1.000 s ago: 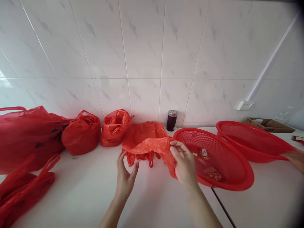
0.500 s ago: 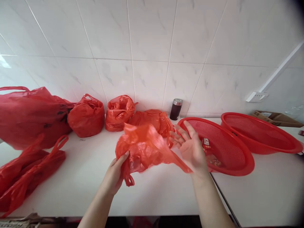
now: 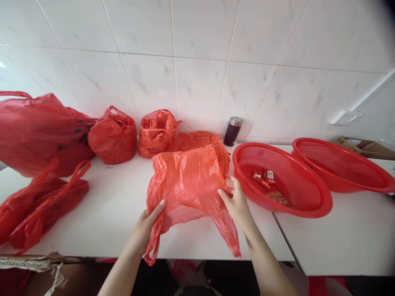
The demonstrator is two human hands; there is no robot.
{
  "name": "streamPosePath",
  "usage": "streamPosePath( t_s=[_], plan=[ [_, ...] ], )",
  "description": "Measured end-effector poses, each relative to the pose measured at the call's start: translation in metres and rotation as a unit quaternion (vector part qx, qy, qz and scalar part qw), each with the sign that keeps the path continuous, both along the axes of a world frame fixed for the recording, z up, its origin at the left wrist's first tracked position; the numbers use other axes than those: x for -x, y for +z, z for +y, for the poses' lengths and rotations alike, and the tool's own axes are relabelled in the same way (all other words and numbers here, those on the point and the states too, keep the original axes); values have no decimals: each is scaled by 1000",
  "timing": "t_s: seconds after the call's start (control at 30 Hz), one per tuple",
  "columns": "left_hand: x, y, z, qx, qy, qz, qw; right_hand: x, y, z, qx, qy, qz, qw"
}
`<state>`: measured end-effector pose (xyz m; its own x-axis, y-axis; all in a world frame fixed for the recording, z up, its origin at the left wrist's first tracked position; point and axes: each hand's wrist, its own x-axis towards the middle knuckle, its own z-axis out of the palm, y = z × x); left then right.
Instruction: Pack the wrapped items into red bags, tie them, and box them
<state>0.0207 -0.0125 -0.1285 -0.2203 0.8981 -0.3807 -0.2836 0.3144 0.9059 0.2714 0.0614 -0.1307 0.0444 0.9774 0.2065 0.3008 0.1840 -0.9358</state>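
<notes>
An empty red plastic bag (image 3: 188, 181) is held spread above the white counter (image 3: 108, 209), its handles hanging toward me. My left hand (image 3: 148, 220) pinches its lower left edge. My right hand (image 3: 236, 201) grips its right edge beside a red mesh basket (image 3: 308, 205). That basket holds several small wrapped sweets (image 3: 267, 181).
Along the tiled wall sit filled red bags: a big one (image 3: 37, 131), two smaller ones (image 3: 112, 137) (image 3: 156, 131) and a flat one (image 3: 194, 142). Flat red bags (image 3: 43, 205) lie at left. A dark flask (image 3: 232, 131), a second red basket (image 3: 339, 166) and a cardboard box (image 3: 367, 148) stand to the right.
The bag went from lying bunched on the counter to being lifted and spread out. My left hand took hold of it; my right hand opened briefly and closed on its right edge.
</notes>
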Motion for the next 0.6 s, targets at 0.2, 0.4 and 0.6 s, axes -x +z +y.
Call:
streamPosePath(
  t_s=[0.2,0.4,0.6],
  plan=[
    [-3,-13,-2,27,-27,-15,999,41,19,-32,-187,80,-132,970],
    [-18,-11,-9,33,-53,-74,995,74,-22,-43,-151,150,-384,898],
    [13,-28,-16,86,-9,-25,996,39,-36,0,-79,49,-432,897]
  ],
)
